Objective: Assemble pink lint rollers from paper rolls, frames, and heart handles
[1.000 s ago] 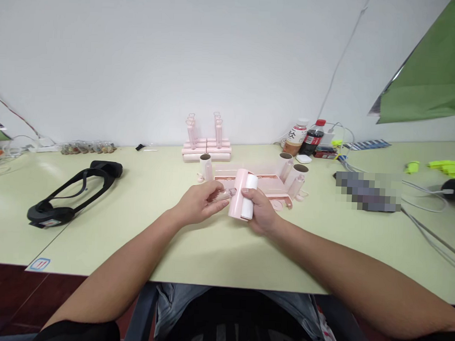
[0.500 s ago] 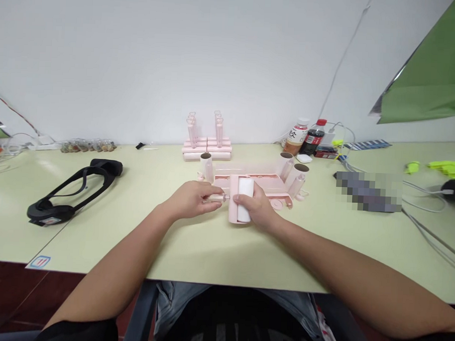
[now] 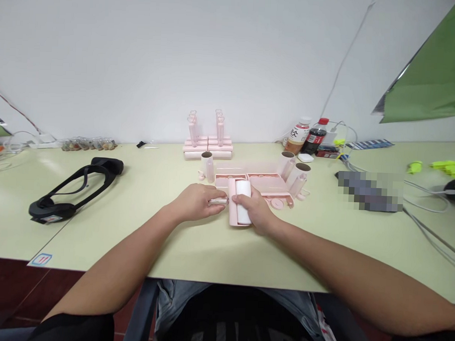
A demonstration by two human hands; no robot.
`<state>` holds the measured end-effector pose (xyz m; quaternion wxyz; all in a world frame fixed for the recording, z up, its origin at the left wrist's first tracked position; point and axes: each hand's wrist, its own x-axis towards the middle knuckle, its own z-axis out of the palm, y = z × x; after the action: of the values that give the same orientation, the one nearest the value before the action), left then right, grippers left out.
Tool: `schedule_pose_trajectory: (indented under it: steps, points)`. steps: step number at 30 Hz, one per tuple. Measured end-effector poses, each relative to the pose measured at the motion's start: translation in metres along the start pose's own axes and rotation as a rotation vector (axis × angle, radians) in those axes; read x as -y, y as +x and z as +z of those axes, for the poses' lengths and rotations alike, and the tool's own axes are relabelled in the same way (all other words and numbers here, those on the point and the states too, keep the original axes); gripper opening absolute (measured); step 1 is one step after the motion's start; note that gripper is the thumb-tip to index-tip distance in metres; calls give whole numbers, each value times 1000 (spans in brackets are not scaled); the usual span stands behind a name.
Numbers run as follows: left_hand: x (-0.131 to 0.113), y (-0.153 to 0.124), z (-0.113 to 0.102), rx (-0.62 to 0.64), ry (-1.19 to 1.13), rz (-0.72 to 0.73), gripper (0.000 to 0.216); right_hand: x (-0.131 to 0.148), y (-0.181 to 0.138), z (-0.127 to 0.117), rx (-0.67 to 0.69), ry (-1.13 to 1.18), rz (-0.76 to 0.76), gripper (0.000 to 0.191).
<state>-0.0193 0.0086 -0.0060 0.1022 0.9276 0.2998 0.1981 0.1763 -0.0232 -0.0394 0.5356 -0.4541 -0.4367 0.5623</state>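
My right hand [image 3: 261, 212] is closed around a pink lint roller head [image 3: 232, 203], its thumb on the white roll [image 3: 243, 201] inside. From the left, my left hand [image 3: 198, 203] pinches a short clear handle [image 3: 217, 201], whose end is at the side of the pink casing; whether it is joined there cannot be seen. Behind my hands lie open pink lint roller casings [image 3: 268, 182], partly hidden by the right hand. White paper rolls with clear handles beside them stand around the casings, one roll [image 3: 206, 162] at left and a pair [image 3: 301, 174] at right.
Lint rollers with upright handles [image 3: 208, 144] are grouped against the wall. A black headset [image 3: 75, 194] lies at left. Two drink bottles, one a cola bottle [image 3: 315, 136], stand back right, near cables and a pixelated dark object [image 3: 370, 192]. Small wrapped packets [image 3: 89, 144] lie back left.
My left hand has moved slightly right, bringing the clear handle closer against the casing. The right hand keeps its hold, and the view has shifted a little.
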Motion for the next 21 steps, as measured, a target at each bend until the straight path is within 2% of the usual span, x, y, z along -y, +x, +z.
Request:
schedule_pose_trajectory:
  steps: [2, 3, 6, 8, 10, 12, 14, 16, 17, 19, 21]
  points:
    - [0, 1, 2, -31, -129, -66, 23, 5, -2, 0, 67, 117, 51, 36]
    - [1, 1, 4, -57, -228, -98, 24, 9, -4, 1, 142, 198, 84, 42]
    - [-1, 3, 15, -169, -594, -107, 42, 21, -11, 2, 460, 385, 195, 59]
    - [-3, 3, 23, -210, -745, -67, 49, 23, -14, 3, 641, 390, 270, 60]
    - [-6, 4, 27, -221, -737, -47, 48, 17, -15, 4, 724, 355, 321, 57]
    - [-7, 4, 23, -255, -594, -59, 45, 9, -13, 4, 716, 350, 331, 52]
    - [-4, 4, 11, -339, -392, -125, 44, 2, -8, 2, 648, 366, 306, 46]
    - [3, 3, -6, -434, -252, -291, 44, 2, -4, 0, 564, 368, 250, 45]
    - [8, 2, -13, -429, -187, -382, 42, 4, -1, -2, 526, 360, 216, 49]
    - [19, -1, -23, -261, -67, -538, 37, 10, 3, -5, 491, 320, 175, 64]
    - [29, -3, -22, -81, -22, -600, 33, 17, 6, -8, 492, 265, 158, 72]
